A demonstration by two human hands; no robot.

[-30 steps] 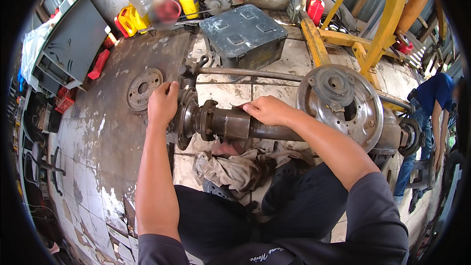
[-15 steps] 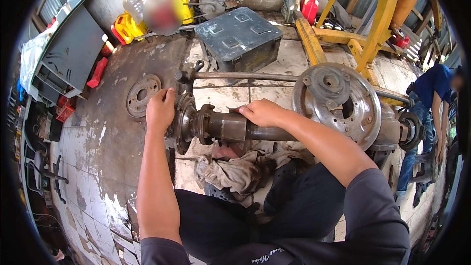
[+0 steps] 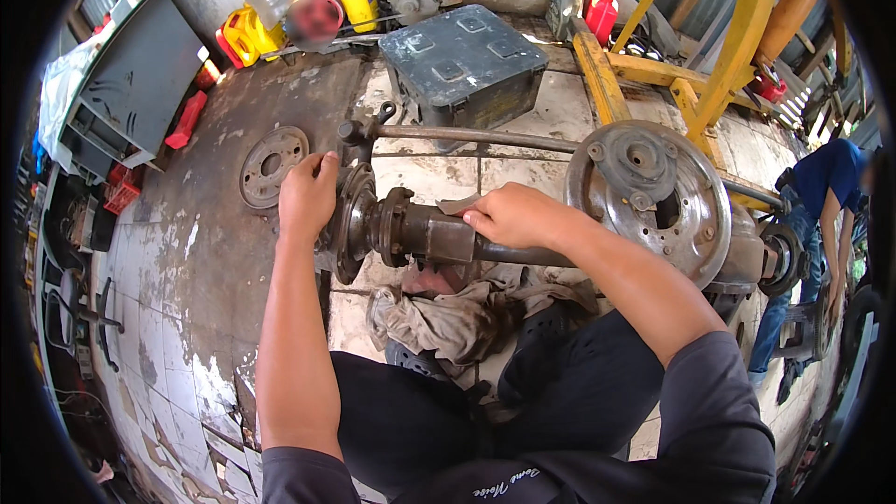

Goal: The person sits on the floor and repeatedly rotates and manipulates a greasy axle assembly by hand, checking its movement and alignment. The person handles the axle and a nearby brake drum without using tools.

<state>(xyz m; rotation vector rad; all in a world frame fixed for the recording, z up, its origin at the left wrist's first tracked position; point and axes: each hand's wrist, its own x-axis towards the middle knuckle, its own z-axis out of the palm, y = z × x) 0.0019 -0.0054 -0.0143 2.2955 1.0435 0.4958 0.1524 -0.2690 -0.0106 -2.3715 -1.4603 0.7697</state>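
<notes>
Rubbing is seemingly underway: right hand point(image 3: 518, 217) is pinching a brown strip point(image 3: 457, 206) at the axle housing point(image 3: 441, 236), which is lying crosswise before the person; left hand point(image 3: 309, 194) is bracing near the hub point(image 3: 353, 231), grip unclear. Next stroke is probably requiring steady pressure.

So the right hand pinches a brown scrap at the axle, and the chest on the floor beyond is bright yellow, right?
Not quite: the head view shows the chest is dark grey, not yellow. The right hand does pinch a brown scrap at the axle.
</notes>
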